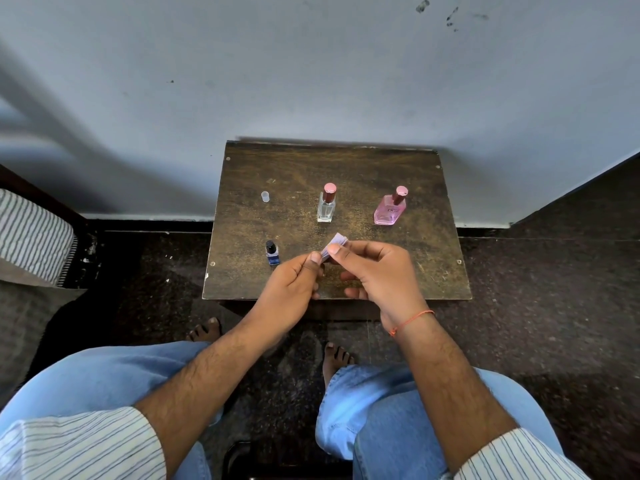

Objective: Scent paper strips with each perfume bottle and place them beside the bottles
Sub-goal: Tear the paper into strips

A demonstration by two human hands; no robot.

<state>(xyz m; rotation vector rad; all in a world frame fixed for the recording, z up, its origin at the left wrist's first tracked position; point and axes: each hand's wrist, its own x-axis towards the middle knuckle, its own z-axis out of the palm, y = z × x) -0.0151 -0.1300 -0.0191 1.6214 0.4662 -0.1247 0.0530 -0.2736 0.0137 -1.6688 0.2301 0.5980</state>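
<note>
**Pinching paper strips above the tabletop**

Holding a small stack of paper strips [333, 249] over the tabletop's [398, 271] near edge, I pinch it in my left hand [289, 289] and right hand [375, 275]. A dark blue bottle [272, 252] stands near the left edge. A clear bottle [326, 203], a pink bottle [391, 207] and a loose clear cap [265, 196] stand farther back.

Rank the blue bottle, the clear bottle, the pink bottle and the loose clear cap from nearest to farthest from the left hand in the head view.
From the left hand:
1. Blue bottle, just left of its fingers, near the table's front.
2. Clear bottle, behind the hand, mid-table.
3. Loose clear cap, back left, only slightly farther.
4. Pink bottle, back right, beyond the right hand.
</note>
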